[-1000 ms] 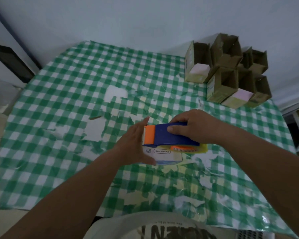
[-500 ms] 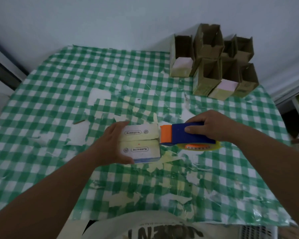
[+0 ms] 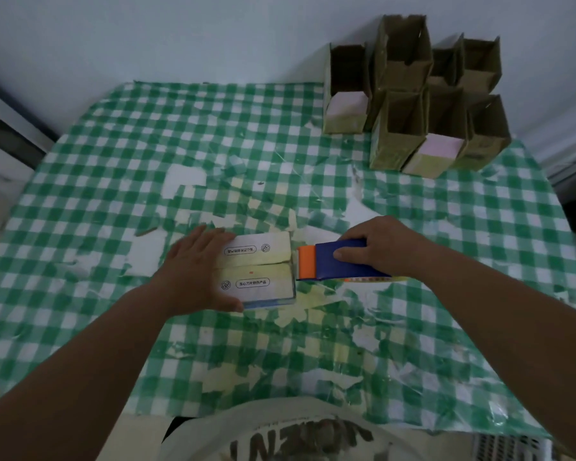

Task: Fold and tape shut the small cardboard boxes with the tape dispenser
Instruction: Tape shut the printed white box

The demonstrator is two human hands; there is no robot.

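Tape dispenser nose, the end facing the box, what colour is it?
Orange, on a dark blue tape dispenser held by the right hand; the head view shows it.

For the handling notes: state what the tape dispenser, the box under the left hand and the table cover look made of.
Tape dispenser: likely hard plastic, with smooth, evenly coloured blue and orange shells.
Small box: seemingly printed cardboard, pale flaps creased flat, like the brown open boxes.
Checked tablecloth: probably glossy plastic film, with reflections and torn patches.
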